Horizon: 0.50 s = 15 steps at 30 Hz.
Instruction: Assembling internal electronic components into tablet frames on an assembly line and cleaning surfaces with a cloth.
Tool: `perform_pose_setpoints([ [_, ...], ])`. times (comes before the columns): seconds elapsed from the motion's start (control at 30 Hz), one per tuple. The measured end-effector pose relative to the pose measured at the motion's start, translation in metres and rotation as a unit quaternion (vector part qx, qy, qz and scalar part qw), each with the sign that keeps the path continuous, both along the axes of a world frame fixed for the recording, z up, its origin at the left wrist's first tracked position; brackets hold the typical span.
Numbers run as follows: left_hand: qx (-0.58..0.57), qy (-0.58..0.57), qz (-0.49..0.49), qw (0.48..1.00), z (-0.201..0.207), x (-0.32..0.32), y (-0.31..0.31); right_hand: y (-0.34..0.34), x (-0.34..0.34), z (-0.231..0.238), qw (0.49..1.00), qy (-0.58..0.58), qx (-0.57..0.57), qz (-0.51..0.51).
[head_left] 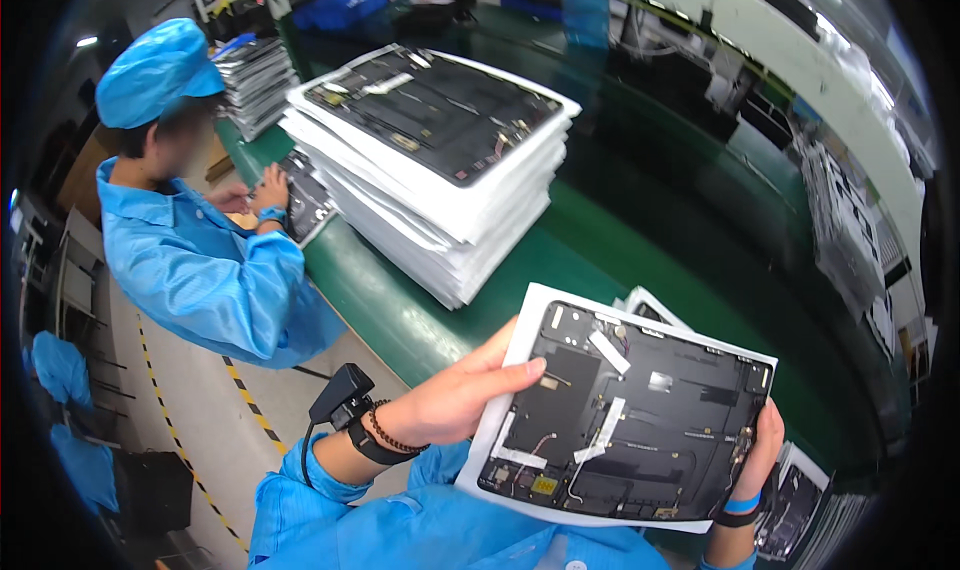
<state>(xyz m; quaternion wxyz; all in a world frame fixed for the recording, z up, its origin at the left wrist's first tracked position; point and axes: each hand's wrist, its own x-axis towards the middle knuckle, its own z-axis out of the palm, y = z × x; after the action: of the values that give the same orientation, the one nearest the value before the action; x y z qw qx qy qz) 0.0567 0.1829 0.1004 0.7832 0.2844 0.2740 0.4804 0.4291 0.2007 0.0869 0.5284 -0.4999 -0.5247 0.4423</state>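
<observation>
A black tablet back housing (650,450) rests on a white foam sheet (512,355), tilted in front of my chest. Small connectors, thin wires and white tape strips show on its inner face. My left hand (465,390) grips the left edge, thumb on top and fingers hidden beneath. At the right edge, my right hand (763,445) is wrapped round the same housing and sheet, its fingers partly visible. Beyond them stands a tall stack of white sheets (430,220) with another black housing (440,115) lying on top.
The green bench (375,295) curves around the stack. To the left, a co-worker (200,230) in blue handles another housing (303,195). More stacks stand at the back left (250,80), far right (845,220) and lower right (800,500). Part of another sheet (655,305) shows behind my housing.
</observation>
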Motion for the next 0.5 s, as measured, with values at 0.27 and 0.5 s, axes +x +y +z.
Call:
perform_pose_setpoints([
  [0.27, 0.017, 0.062, 0.052, 0.997, 0.055, -0.027, -0.014, -0.003, -0.02, 0.043, 0.991, 0.005, 0.056, 0.121],
  [0.5, 0.064, 0.077, 0.045, 0.994, 0.073, -0.053, -0.01, 0.016, -0.058, 0.074, 0.989, 0.035, 0.028, 0.14],
])
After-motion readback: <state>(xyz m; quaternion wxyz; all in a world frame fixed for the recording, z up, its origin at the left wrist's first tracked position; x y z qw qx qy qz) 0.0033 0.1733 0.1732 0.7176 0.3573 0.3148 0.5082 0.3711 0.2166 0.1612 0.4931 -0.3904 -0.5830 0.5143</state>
